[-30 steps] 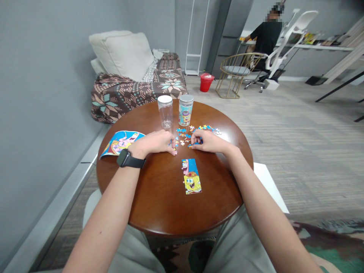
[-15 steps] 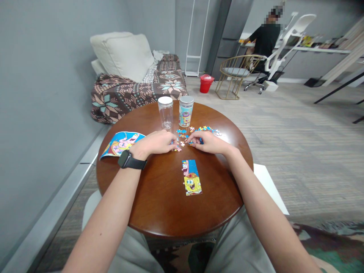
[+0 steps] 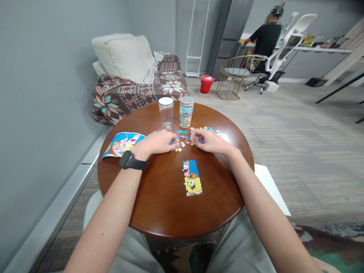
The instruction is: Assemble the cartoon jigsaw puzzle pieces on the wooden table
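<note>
My left hand point(image 3: 162, 141), with a black watch on its wrist, rests at the left edge of a pile of loose puzzle pieces point(image 3: 182, 132). Its thumb and fingers are loosely bent with a gap between them, and blue bits show beneath. Across from it, my right hand point(image 3: 209, 141) has its fingertips closed around a small puzzle piece point(image 3: 192, 143) at the pile's right side. Blue pieces lie partly hidden under that palm. Nearer to me is a joined strip of puzzle point(image 3: 193, 178) showing yellow and pink cartoon figures on blue.
Behind the pile stand a clear jar point(image 3: 166, 113) and a cartoon-printed jar point(image 3: 186, 112), both lidded. A curled picture sheet point(image 3: 121, 146) lies left on the round wooden table point(image 3: 165, 204). Farther back are a patterned couch point(image 3: 136, 93), a red bin point(image 3: 206, 84) and a seated person point(image 3: 267, 40).
My right hand's fingers have drawn slightly right, and a piece now shows at their tips. My left hand stays nearly in place. The view has shifted very slightly.
</note>
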### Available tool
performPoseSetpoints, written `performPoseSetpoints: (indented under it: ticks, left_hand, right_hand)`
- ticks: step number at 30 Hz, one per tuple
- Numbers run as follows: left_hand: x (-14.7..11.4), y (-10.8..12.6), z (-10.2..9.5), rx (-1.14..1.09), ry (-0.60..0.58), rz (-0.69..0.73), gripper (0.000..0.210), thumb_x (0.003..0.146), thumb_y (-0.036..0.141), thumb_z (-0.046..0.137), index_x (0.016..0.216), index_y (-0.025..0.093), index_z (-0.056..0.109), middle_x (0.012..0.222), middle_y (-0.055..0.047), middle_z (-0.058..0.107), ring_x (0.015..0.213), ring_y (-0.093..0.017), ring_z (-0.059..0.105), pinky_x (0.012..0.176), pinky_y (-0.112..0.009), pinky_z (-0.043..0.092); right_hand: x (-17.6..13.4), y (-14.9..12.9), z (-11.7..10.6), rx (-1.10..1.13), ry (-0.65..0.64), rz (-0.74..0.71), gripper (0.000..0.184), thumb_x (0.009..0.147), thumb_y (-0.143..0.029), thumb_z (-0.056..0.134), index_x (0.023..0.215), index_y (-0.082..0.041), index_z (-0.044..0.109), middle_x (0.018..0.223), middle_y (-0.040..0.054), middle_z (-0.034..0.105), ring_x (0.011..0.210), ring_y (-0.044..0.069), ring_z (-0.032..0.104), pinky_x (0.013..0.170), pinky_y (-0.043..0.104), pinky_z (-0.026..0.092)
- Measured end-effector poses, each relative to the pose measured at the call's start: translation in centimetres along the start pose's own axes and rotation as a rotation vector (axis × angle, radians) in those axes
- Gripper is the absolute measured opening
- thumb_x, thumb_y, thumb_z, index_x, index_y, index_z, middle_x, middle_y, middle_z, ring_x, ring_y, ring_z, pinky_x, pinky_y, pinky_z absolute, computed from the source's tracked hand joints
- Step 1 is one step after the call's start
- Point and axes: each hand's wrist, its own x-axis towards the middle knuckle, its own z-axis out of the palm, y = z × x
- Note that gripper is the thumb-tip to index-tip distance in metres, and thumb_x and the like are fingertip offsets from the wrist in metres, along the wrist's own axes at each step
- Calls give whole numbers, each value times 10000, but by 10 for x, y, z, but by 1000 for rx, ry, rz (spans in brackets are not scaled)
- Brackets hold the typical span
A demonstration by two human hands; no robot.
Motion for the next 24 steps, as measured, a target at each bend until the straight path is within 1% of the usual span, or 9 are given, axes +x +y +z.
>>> performPoseSetpoints:
  ticks: [2, 6, 12, 16, 20, 24]
  left_hand:
    - [0, -1, 0, 7, -1, 1, 388, 857, 497, 371, 910, 245, 661, 830, -45, 705, 720, -191, 627, 585, -262, 375]
    - [0, 0, 0, 24, 12, 5, 378, 868, 474, 367, 927, 242, 660, 839, -42, 707, 729, -186, 636, 588, -259, 383]
    - [0, 2, -1, 29, 4, -22, 351, 869, 448, 383, 932, 238, 657, 825, -35, 705, 752, -175, 644, 593, -245, 389]
    - [0, 1, 0, 34, 14, -14, 350, 869, 446, 381, 941, 244, 657, 841, -39, 705, 757, -185, 645, 598, -254, 391]
    - [0, 0, 1, 42, 13, -14, 354, 868, 449, 376, 955, 247, 655, 847, -40, 705, 761, -187, 646, 596, -254, 388]
    - [0, 0, 1, 50, 16, -5, 354, 871, 446, 369, 944, 243, 650, 856, -41, 707, 753, -188, 646, 587, -257, 382]
  right_hand:
    - [0, 1, 0, -8, 0, -15, 232, 692, -33, 479, 864, -158, 572, 815, 33, 643, 718, 134, 572, 687, 249, 444]
    - [1, 5, 0, -59, -1, -60, 156, 689, -44, 500, 762, -155, 581, 780, 35, 631, 716, 137, 560, 673, 247, 434]
    - [2, 11, 1, -55, -9, -113, 119, 722, -80, 510, 727, -159, 598, 790, 42, 648, 767, 149, 585, 717, 261, 447]
    - [2, 12, 3, -31, -20, -62, 110, 739, -107, 525, 759, -162, 618, 817, 41, 670, 762, 145, 602, 715, 259, 457]
    - [2, 9, 3, -11, -21, -1, 110, 770, -141, 527, 828, -158, 619, 795, 30, 668, 708, 130, 595, 673, 242, 454]
    - [2, 5, 3, 11, 1, 21, 186, 762, -150, 548, 943, -152, 590, 770, 19, 646, 698, 131, 595, 653, 237, 457]
